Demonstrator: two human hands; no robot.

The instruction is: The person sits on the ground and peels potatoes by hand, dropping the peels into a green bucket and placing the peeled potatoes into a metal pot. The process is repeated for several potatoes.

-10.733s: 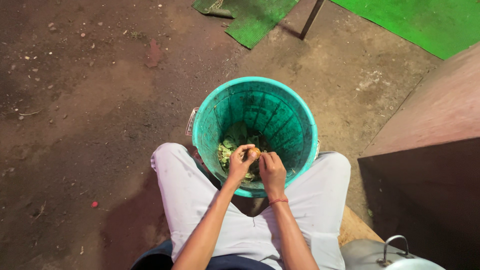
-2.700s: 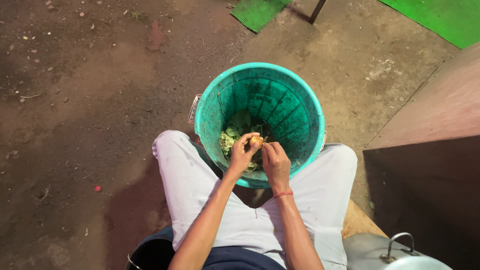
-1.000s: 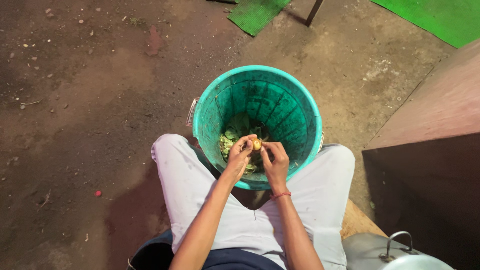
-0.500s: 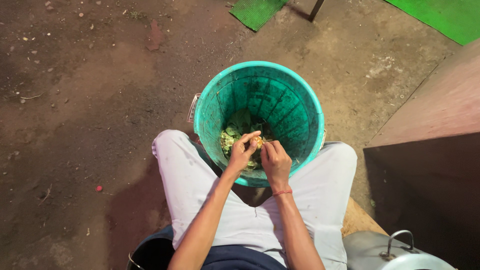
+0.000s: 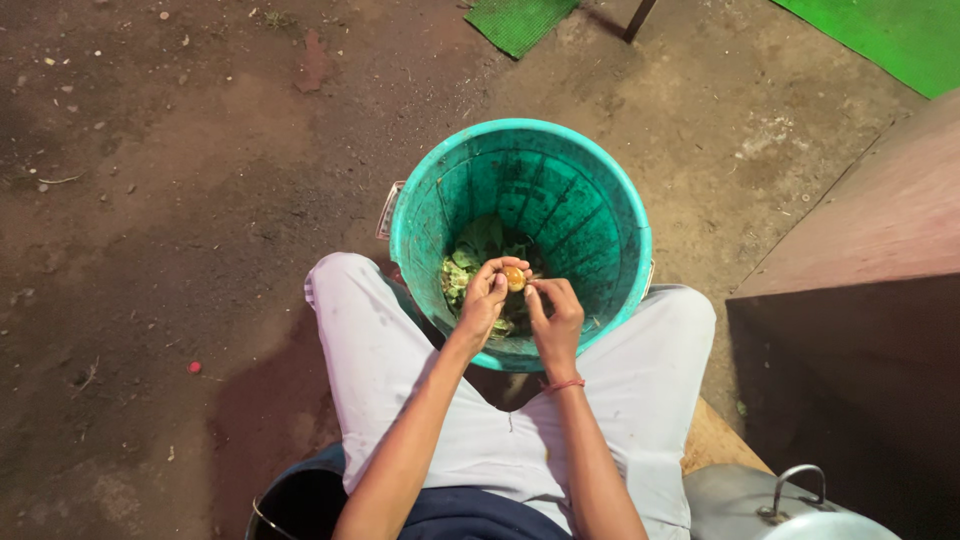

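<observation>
A small yellow-brown bulb [image 5: 514, 277] is held over a green bucket [image 5: 610, 200].

The bulb is pinched between the fingertips of the left hand [image 5: 483, 300] and the right hand [image 5: 553, 315], both closed on it, above green peelings [image 5: 468, 258] in the bucket. The bucket is set between white-trousered knees [image 5: 360, 330] on a dirt floor [image 5: 150, 200]; a metal lid [image 5: 770, 505] lies at lower right.

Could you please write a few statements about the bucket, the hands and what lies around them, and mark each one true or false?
1. Both the left hand and the right hand hold a small yellowish round thing over the teal bucket. True.
2. The bucket is empty. False: green scraps lie in its bottom.
3. The bucket stands between the person's knees. True.
4. A red band sits on the left wrist. False: it is on the right wrist.
5. A metal lid lies at lower right. True.
</observation>
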